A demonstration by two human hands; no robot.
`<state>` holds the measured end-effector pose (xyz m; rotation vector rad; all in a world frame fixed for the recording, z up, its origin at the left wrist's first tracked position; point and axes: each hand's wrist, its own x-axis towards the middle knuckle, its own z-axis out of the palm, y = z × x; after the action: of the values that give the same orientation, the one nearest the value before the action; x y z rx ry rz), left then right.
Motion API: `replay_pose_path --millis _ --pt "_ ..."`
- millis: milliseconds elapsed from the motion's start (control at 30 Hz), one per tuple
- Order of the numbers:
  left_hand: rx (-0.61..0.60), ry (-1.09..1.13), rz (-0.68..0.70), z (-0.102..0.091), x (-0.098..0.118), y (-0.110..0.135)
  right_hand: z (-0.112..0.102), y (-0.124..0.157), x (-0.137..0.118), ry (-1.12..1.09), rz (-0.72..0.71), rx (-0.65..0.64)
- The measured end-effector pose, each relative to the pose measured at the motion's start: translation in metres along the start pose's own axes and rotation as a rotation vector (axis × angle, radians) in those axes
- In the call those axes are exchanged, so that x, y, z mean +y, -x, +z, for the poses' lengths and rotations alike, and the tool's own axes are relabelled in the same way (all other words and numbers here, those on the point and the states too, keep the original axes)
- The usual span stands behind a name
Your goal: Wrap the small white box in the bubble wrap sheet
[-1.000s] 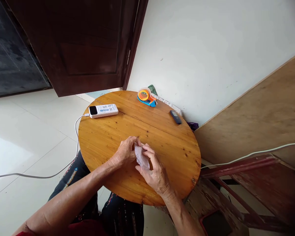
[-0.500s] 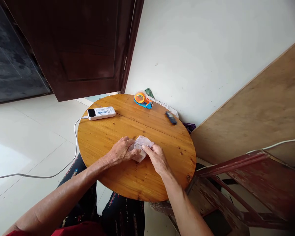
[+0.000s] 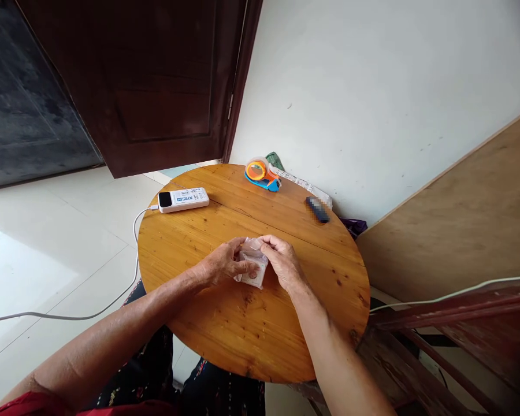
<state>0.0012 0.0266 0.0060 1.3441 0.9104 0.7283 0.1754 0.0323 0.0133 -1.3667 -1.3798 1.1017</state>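
Note:
A small white, square packet in clear plastic wrapping point(image 3: 255, 278) is on or just above the round wooden table, between my two hands. My left hand point(image 3: 223, 263) is closed on its left side, with the thumb lying across the front. At its upper right, my right hand point(image 3: 282, 260) pinches the loose upper part of the plastic between thumb and fingers. A round mark shows on the packet's face near the left thumb. What is inside the wrapping cannot be made out.
On the round wooden table point(image 3: 186, 248) lies a white power bank point(image 3: 184, 200) with a cable running off left. An orange and blue tape dispenser point(image 3: 262, 174) stands at the back. A dark, pixelated object point(image 3: 317, 209) lies at the right. A reddish wooden chair point(image 3: 459, 312) stands right.
The plastic's upper part has been drawn up and the packet's white square face now shows. My right hand has shifted to the upper edge. The view has moved slightly.

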Motion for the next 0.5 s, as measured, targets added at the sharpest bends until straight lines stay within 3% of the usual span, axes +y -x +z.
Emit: replay_pose_path --millis 133,300,400,500 --pt "0.068 -0.107 -0.05 0.002 -0.002 -0.004 0.002 -0.001 0.006 0.049 -0.071 0.088" --pt "0.203 -0.386 0.065 0.005 -0.005 -0.004 0.001 0.007 0.006 0.16 -0.129 0.097" --pt "0.211 -0.456 0.105 0.006 -0.005 -0.005 0.001 0.016 0.003 0.273 -0.165 0.096" --pt "0.205 -0.43 0.133 0.008 -0.006 -0.007 0.0 0.024 0.001 0.38 -0.31 0.054"
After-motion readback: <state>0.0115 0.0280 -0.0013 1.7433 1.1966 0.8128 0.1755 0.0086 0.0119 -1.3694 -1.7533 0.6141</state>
